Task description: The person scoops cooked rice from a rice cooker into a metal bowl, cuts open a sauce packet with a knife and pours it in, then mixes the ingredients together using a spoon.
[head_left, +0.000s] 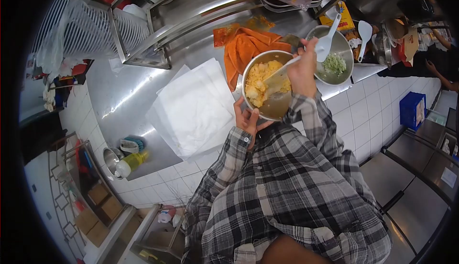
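My left hand (246, 119) grips the near left rim of a round steel bowl (279, 110), its fingers against the outer wall. Inside lies yellow-orange rice (260, 80), heaped toward the left side. My right hand (303, 70) is closed around a pale, flat-bladed spatula (275, 81), whose blade dips into the rice. Just right of this hand stands a second steel bowl (346, 53) with chopped pale green bits (334, 64) in it. A white paddle (325, 46) lies across that bowl, close to my right fingers.
An orange cloth (248, 49) lies crumpled behind the rice bowl. White paper sheets (196, 106) cover part of the steel table (114, 87). A yellow-green bottle (129, 163) stands at the left edge. Another white paddle (365, 37) lies at right. A metal shelf (191, 22) overhangs the back.
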